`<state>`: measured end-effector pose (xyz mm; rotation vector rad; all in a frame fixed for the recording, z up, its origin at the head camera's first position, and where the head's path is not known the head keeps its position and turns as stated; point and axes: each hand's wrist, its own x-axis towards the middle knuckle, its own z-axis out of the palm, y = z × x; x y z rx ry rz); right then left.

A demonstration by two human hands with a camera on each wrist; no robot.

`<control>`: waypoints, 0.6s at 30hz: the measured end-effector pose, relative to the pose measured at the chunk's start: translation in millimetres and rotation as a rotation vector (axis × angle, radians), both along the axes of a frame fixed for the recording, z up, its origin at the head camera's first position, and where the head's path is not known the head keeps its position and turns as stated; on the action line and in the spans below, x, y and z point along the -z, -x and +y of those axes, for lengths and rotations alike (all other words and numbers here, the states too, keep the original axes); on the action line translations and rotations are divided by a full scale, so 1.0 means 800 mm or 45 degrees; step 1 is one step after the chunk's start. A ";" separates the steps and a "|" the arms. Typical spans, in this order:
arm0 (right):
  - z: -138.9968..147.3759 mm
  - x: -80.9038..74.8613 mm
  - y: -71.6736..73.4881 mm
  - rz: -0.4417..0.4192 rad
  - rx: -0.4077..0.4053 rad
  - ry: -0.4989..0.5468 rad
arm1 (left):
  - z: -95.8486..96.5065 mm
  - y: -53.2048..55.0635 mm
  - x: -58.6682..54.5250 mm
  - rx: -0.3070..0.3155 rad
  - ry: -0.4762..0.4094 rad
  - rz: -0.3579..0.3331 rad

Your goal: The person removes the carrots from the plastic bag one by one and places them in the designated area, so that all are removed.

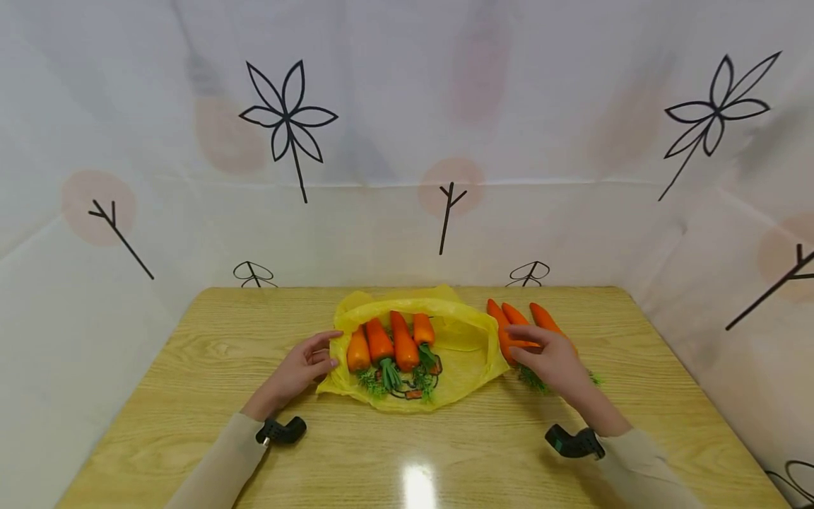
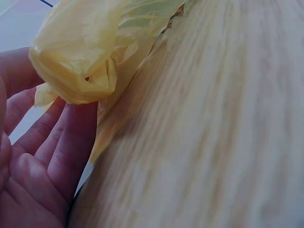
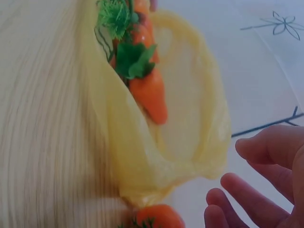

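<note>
A yellow plastic bag point(image 1: 464, 382) lies on the table with its mouth gaping toward me. Several orange carrots point(image 1: 405, 346) with green tops sit side by side in its left half. My left hand point(image 1: 305, 367) holds the bag's left edge, thumb and fingers around the bunched plastic point(image 2: 76, 61) in the left wrist view. Over three more carrots point(image 1: 498, 329), just beyond the bag's right edge, hovers my right hand point(image 1: 553, 357), its fingers loosely bent and apart. Nothing is between those fingers in the right wrist view, where the bag's rim point(image 3: 216, 161) is close by.
The wooden table point(image 1: 356, 452) extends in front of the bag and to both sides. A pale curtain point(image 1: 381, 233) with plant drawings rises at the table's back edge and along its sides. Green carrot leaves point(image 1: 533, 379) stick out below the right hand.
</note>
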<state>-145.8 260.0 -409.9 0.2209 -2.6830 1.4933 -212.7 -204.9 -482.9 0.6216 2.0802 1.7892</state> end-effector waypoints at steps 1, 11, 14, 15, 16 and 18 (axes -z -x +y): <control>-0.003 0.001 0.001 0.005 -0.010 0.009 | 0.000 0.000 0.000 0.001 0.000 0.001; -0.036 0.006 0.014 0.024 -0.067 0.049 | 0.000 0.002 -0.001 -0.002 0.009 0.005; -0.046 0.009 0.016 0.039 -0.094 0.071 | -0.001 0.003 0.000 0.001 0.003 0.003; -0.050 0.010 0.016 0.044 -0.104 0.076 | -0.001 0.003 0.000 0.003 0.003 0.002; -0.053 0.011 0.017 0.045 -0.114 0.084 | -0.001 0.003 0.000 0.002 0.002 -0.004; -0.059 0.014 0.019 0.045 -0.123 0.096 | 0.000 0.003 0.000 0.007 -0.003 -0.007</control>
